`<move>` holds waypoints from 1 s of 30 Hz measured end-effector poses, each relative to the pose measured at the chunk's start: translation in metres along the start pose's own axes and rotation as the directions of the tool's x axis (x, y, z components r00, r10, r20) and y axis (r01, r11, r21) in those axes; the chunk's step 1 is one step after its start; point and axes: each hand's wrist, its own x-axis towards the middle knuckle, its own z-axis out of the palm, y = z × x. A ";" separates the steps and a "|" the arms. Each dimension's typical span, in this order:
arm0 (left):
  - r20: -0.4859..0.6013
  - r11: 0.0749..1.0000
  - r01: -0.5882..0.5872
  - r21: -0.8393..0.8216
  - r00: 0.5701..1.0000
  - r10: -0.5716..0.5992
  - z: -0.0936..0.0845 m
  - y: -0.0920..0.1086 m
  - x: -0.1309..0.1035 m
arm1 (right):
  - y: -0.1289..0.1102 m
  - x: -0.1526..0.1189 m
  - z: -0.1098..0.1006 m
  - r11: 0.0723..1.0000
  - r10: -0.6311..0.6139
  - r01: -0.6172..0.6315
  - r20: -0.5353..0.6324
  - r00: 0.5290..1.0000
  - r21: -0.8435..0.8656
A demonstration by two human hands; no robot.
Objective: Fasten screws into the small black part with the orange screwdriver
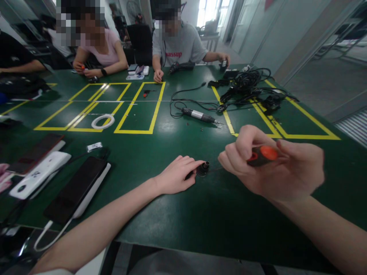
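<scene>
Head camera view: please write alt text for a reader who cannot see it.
The right hand holds an orange-and-black screwdriver while the left hand steadies a small black round part on a green table. Two people sit opposite.

Two co-workers (94, 42) (177, 42), two phones (76, 189) (36, 152), one screwdriver (259, 156).

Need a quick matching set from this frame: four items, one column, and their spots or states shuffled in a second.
Items
1. screwdriver
2. small black part
3. white ring
4. electric driver

Places
A. lying in a yellow-taped box
B. gripped in the right hand
C. lying by its black cable, mid-table
D. steadied by the left hand fingertips

Pairs: 1-B, 2-D, 3-A, 4-C
</scene>
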 end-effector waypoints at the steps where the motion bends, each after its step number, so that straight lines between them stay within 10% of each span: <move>1: 0.000 1.000 0.002 -0.002 1.000 -0.002 0.000 0.000 0.000 | 0.000 0.000 0.000 1.000 0.002 -0.002 -0.014 1.000 -0.006; 30: -0.021 1.000 0.018 0.006 1.000 -0.017 0.001 -0.001 -0.001 | 0.002 0.003 0.001 0.997 -0.061 0.060 -0.017 0.998 -0.057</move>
